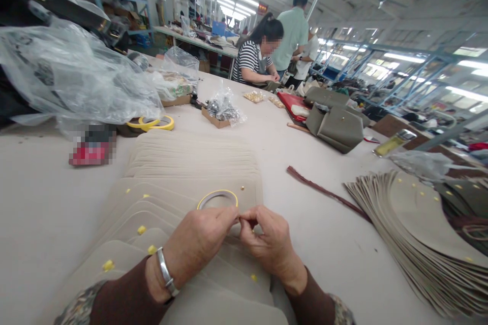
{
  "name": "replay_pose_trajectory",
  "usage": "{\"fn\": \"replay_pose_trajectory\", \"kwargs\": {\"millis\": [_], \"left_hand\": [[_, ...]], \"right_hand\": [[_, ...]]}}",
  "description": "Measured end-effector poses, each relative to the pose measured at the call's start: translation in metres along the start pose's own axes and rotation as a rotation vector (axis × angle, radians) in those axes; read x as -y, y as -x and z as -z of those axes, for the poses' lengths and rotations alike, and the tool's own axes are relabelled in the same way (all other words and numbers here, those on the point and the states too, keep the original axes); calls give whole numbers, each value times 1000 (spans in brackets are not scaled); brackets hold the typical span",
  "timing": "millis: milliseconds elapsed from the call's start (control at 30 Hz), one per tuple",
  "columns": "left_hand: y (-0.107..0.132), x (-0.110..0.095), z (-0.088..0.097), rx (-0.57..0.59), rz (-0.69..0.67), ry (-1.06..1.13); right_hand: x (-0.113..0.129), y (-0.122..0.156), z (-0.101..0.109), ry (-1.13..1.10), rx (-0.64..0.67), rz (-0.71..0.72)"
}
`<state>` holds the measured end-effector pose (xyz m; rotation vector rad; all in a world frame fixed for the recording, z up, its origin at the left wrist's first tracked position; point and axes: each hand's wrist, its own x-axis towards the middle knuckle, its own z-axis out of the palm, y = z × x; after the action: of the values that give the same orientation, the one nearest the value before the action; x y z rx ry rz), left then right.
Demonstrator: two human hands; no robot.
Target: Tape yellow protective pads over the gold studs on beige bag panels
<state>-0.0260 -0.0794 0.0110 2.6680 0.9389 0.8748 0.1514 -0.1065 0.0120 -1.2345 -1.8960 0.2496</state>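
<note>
My left hand [204, 236], with a metal bangle [166, 271] at its wrist, is closed on a thin roll of yellow tape [217, 193]. My right hand [269, 238] pinches at the roll's near edge, its fingertips meeting those of the left; what lies between them is too small to make out. Beneath both hands are fanned, overlapping beige leather-like panels [194, 160] with rounded corners. Small yellow tape bits [109, 265] stick to several of them. One panel bears a small gold stud [242, 188] just beyond the roll.
More fanned panels [415, 218] lie at right, near a brown strip [324, 188] and a bottle of yellow liquid [394, 142]. Olive bags [335, 124], a hardware box [219, 118], tape rolls [150, 122] and plastic bags [76, 71] lie farther back. Co-workers [257, 53] are across the table.
</note>
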Motion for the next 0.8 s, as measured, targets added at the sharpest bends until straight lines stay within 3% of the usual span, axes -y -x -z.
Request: {"fn": "replay_pose_trajectory", "kwargs": {"millis": [167, 233, 367, 500, 700, 800], "left_hand": [[-2, -3, -2, -72, -16, -50], [-2, -3, -3, -104, -29, -78], [0, -8, -4, -158, -60, -105], [0, -13, -5, -146, -56, -95], [-8, -7, -5, 207, 130, -314], [-12, -6, -3, 287, 160, -312]], "right_hand": [[10, -4, -1, -399, 64, -553], [12, -6, -3, -524, 82, -687], [6, -10, -5, -594, 51, -767], [-17, -12, 3, -585, -32, -856], [-39, -6, 9, -495, 139, -803], [-42, -5, 5, -479, 171, -821]]}}
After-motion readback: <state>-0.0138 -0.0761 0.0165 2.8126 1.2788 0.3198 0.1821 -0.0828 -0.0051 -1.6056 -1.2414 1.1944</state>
